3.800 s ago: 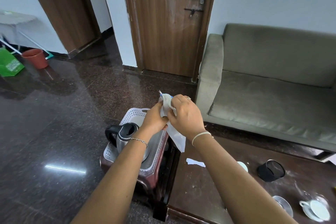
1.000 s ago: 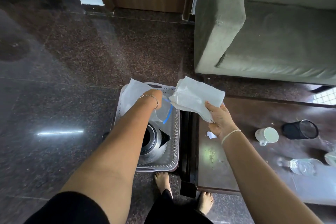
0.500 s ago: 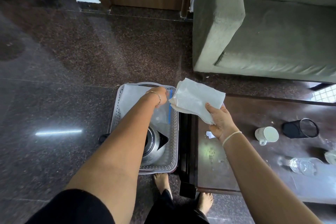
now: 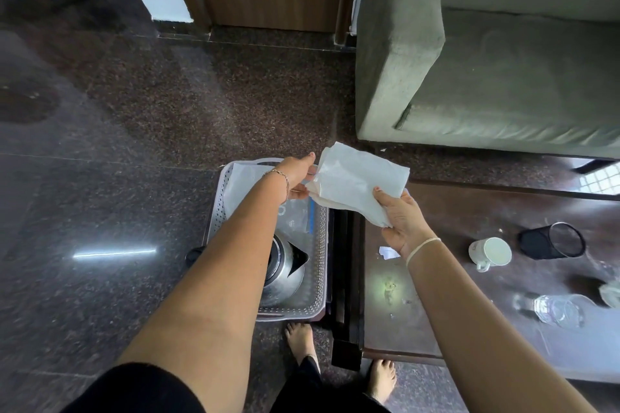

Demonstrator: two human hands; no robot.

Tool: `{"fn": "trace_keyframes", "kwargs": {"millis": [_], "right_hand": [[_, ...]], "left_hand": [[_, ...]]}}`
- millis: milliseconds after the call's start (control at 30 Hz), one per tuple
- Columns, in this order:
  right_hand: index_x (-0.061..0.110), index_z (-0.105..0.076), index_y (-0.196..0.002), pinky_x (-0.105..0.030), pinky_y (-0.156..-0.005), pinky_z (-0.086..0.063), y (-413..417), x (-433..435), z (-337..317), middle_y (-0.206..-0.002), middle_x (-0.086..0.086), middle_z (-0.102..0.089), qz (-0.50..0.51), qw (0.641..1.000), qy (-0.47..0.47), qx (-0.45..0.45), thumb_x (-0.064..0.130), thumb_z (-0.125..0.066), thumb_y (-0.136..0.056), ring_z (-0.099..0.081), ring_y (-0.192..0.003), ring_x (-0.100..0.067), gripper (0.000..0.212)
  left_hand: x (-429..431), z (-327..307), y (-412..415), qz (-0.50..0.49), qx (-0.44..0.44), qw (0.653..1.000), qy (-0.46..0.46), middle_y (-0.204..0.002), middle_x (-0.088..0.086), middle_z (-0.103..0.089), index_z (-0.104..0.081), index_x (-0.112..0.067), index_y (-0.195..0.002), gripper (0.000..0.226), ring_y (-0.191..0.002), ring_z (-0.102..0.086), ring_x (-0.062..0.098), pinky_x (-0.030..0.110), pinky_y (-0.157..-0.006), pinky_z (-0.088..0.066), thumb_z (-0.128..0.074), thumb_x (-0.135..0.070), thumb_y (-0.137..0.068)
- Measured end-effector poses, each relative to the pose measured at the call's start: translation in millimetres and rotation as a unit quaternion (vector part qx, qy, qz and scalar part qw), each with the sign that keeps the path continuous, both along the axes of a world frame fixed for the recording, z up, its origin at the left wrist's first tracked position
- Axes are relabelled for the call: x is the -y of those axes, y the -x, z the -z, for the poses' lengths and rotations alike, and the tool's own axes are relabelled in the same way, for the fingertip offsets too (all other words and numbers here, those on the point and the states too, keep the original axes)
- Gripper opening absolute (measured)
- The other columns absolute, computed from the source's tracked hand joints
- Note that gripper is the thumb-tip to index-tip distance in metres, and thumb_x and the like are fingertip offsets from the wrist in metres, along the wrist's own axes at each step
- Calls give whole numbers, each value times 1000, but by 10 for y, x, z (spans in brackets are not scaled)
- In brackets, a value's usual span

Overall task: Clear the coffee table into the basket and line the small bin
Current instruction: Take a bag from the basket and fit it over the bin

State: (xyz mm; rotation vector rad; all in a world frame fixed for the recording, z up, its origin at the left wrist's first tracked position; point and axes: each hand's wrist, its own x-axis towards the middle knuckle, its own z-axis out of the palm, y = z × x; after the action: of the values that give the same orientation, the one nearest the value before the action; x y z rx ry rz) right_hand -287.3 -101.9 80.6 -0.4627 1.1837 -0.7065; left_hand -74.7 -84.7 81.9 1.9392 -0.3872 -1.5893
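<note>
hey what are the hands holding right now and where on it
The right hand pinches the folded white plastic liner at its near lower edge. The left hand touches its left edge; whether it grips there cannot be told.

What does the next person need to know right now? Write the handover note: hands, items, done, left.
Right hand: gripping the folded white liner bag above the table edge.
Left hand: pinching the bag's left edge.
Basket: on the floor beside the coffee table, holding the kettle and a clear plastic packet.
Done: kettle and packet binned in the basket.
Left: mug, glass and paper scrap remain on the table; small black bin lies on its side, unlined.
</note>
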Motion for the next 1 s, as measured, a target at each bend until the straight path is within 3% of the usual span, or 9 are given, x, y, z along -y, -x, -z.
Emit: {"fn": "trace_keyframes", "kwargs": {"millis": [100,167,300,367,667,767,867,1000], "right_hand": [[10,-60,-115,-32,-65,-59,70,26,-108,-108,-8,-70,-22,1000,10,15,5,-63,-90,-68,-93,-24,26],[10,-61,-117,-32,-67,-59,162,32,-205,-109,-8,-71,-36,999,21,25,6,-66,-88,-70,-93,-23,29],[14,-65,-109,-34,-64,-60,375,25,-431,-103,-6,-74,-81,995,50,42,10,-68,-87,-73,-87,-21,23],[14,-66,-107,-31,-56,-57,517,15,-574,-102,-8,-74,-90,993,58,50,12,-69,-87,-73,-85,-24,20],[11,-65,-104,-30,-55,-56,1304,-43,-1156,-92,-7,-75,-145,980,134,3,38,-62,-92,-73,-74,-19,29],[14,-64,-110,-36,-65,-59,1570,-96,-1218,-102,-9,-73,-158,973,165,-17,40,-64,-90,-72,-85,-23,33],[16,-61,-119,-48,-79,-58,1845,-160,-1255,-110,-9,-72,-164,968,190,-2,31,-72,-85,-70,-98,-29,38],[16,-62,-115,-51,-63,-58,2204,-272,-1295,-109,-10,-72,-161,969,186,24,25,-79,-79,-72,-92,-30,41]], "left_hand": [[9,-103,131,-21,-79,996,19,-107,7,-69,-65,-14,-111,48,-95,-65,24,39,-87,-55,-51,-55,-91],[3,-200,234,-28,-108,993,42,-109,7,-71,-66,-16,-115,49,-99,-67,24,39,-86,-55,-57,-56,-88],[-58,-421,430,-26,-100,992,79,-102,7,-75,-69,-14,-103,42,-91,-71,23,38,-84,-57,-73,-48,-78],[-104,-561,578,-22,-81,992,98,-101,9,-75,-70,-11,-102,40,-91,-72,24,39,-85,-57,-78,-41,-76],[-482,-1124,1447,-59,-59,972,220,-103,9,-73,-69,-10,-106,28,-86,-70,20,30,-72,-57,-77,-18,-80],[-594,-1226,1744,-67,-55,967,241,-102,7,-73,-69,-12,-105,26,-85,-69,19,28,-65,-56,-76,-16,-80],[-705,-1285,1996,-56,-67,963,255,-109,10,-71,-66,-12,-115,35,-97,-67,25,34,-72,-56,-75,-15,-81],[-859,-1327,2305,-34,-93,960,263,-116,12,-69,-63,-11,-121,40,-105,-65,28,42,-85,-55,-72,-9,-82]]}}
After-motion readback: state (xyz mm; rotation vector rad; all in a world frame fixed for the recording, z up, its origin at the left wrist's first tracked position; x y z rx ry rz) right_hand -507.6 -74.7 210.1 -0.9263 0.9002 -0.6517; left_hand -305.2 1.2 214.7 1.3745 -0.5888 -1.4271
